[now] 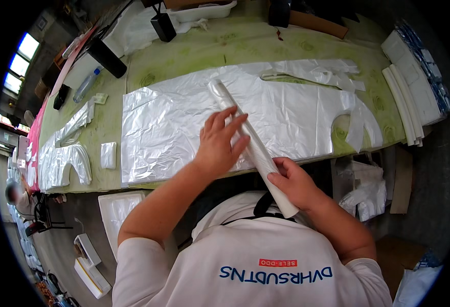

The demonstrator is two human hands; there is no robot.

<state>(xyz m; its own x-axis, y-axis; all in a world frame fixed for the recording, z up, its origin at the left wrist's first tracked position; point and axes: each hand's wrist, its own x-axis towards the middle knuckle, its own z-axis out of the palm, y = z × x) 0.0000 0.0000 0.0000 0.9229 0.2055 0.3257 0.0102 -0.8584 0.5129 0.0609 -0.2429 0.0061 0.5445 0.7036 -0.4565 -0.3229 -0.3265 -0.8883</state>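
A whitish roll of thin plastic film [250,138] is held slantwise in front of me, its far end above the sheets and its near end by my waist. My right hand [294,181] is closed around its lower part, the thumb lying on top. Along its upper left side my left hand [219,140] has its fingers spread, the fingertips at the roll's surface. Beneath lies a flat stack of clear plastic aprons or bags [171,123] with cut-out, strap-like ends toward the right.
More cut plastic pieces [71,158] and a small folded plastic packet [108,155] lie left on the green-covered table [225,48]. Farther back are a water bottle [87,84] and a black cylinder [106,58]. White rolls [401,105] rest at the right edge. A person [25,199] sits far left.
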